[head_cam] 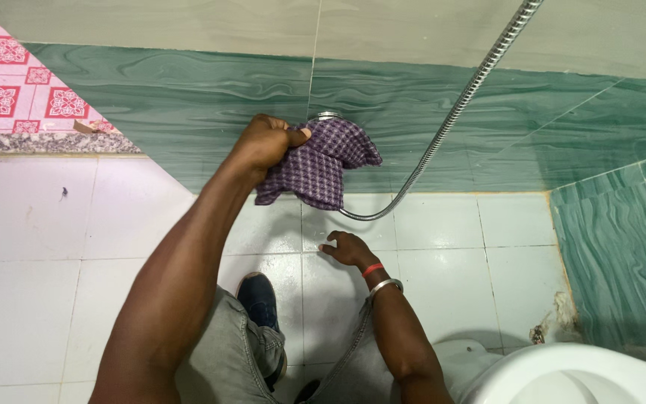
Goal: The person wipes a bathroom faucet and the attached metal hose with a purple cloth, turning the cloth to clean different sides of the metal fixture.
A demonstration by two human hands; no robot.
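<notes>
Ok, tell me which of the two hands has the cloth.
The left hand: its grip is closed on the purple checked cloth, pressed against the green wall tile. The right hand, with a red band and a metal bangle at the wrist, hangs open and empty.

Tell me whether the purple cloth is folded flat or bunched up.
Bunched up: the purple checked cloth hangs crumpled from the left hand, draped over a metal wall fitting.

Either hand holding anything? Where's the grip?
Left hand grips the purple cloth by its bunched left edge. Right hand holds nothing.
</notes>
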